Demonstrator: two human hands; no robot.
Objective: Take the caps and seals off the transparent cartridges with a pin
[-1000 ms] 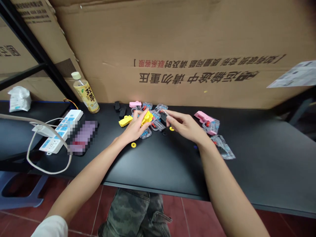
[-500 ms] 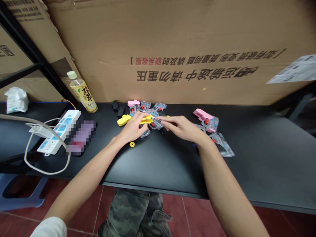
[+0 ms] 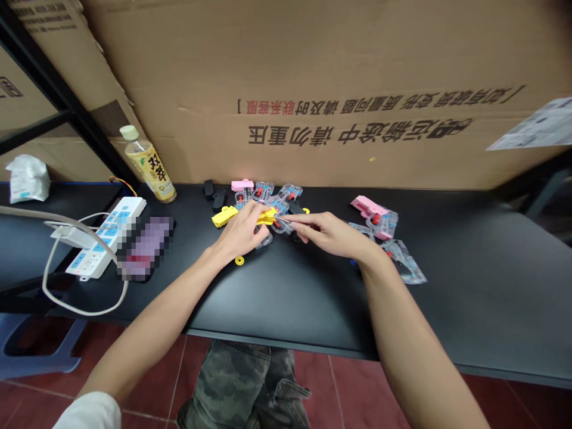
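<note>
One yellow piece (image 3: 267, 217) is gripped between left thumb and fingers, the left hand (image 3: 241, 231) being at table (image 3: 277, 298) centre. One thin tool (image 3: 285, 220) is pinched by the right hand (image 3: 328, 233), its tip near the piece's 3 o'clock end; contact cannot be told. From the piece, one yellow block (image 3: 224, 217) is seen at 9, two rings (image 3: 236, 261) at 7 and 3, two black blocks (image 3: 218, 201) toward 10.

1 head-worn camera – looking forward and down, from above the black desk (image 3: 286, 298).
</note>
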